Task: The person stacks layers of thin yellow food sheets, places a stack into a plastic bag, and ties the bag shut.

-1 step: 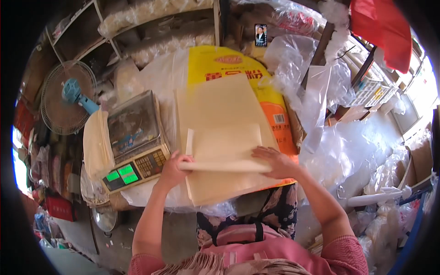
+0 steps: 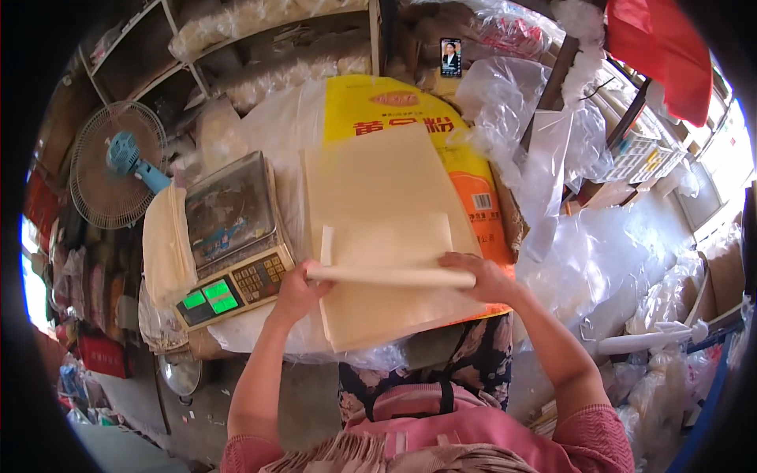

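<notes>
A thin cream sheet with narrow side edges folded inward lies on a stack of larger cream sheets. Its near edge is turned up into a flat roll running across the stack. My left hand closes round the roll's left end, thumb and fingers partly hidden. Over the right end bend the fingers of my right hand, gripping it from the far side. Whether the sheets are paper or a thin foodstuff, I cannot tell.
A digital scale with a green display stands left of the stack, folded cream sheets hanging over its side. Beneath the stack lies a yellow and orange sack. A fan, a phone and clear plastic surround the work surface.
My right hand has shifted slightly to the right and my left fingers have wrapped more around the roll's end. The roll sits marginally nearer the far side.
</notes>
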The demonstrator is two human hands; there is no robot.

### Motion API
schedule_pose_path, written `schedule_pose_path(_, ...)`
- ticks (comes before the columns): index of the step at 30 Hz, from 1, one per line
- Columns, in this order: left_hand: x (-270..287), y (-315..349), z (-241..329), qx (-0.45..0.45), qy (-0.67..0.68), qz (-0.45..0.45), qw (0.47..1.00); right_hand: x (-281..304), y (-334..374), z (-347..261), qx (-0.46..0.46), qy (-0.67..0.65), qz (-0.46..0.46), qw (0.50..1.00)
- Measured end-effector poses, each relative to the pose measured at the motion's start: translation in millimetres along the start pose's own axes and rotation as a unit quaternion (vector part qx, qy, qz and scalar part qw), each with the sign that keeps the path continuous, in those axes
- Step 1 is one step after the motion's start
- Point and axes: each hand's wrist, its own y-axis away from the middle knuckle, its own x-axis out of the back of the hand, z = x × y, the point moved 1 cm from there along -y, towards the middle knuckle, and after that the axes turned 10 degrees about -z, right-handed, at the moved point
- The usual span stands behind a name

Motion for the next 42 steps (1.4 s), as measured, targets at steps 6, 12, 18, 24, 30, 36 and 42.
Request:
schedule_pose_path(6, -26.2, -48.3, -31.0, 0.130, -0.010, 0.239, 0.962, -5.7, -48.3, 8.9, -0.343, -0.133, 0.127, 0.921)
schedule_pose_path(12, -24.8, -68.7, -12.3, 0.125, -0.249, 0.260, 0.924, -12.2, -64.2, 11.3, -0.411, -0.069, 0.128, 0.900)
schedule_pose_path(18, -46.6, -82.5, -5.0, 0.053, -0.309, 0.116, 0.942, 0.5, -74.4, 5.9, -0.405, -0.065, 0.116, 0.904)
schedule_pose_path(24, -55.0, -83.1, -10.6, 0.064, -0.314, 0.101, 0.942, -18.9, -88.1, 4.7, -0.179, 0.158, 0.146, 0.960)
schedule_pose_path(30, -51.4, -80.7, -10.0, 0.058, -0.270, 0.103, 0.956, -30.7, -89.3, -4.1, -0.211, 0.191, 0.106, 0.953)
schedule_pose_path(36, -58.2, -27.2, 23.8, 0.278, 0.435, 0.153, 0.843, -41.4, -73.7, -83.6, -0.236, 0.059, 0.033, 0.969)
schedule_pose_path(42, -19.8, -12.6, 15.0, 0.060, 0.308, 0.201, 0.928, -74.9, -70.7, -65.3, -0.113, 0.140, 0.098, 0.979)
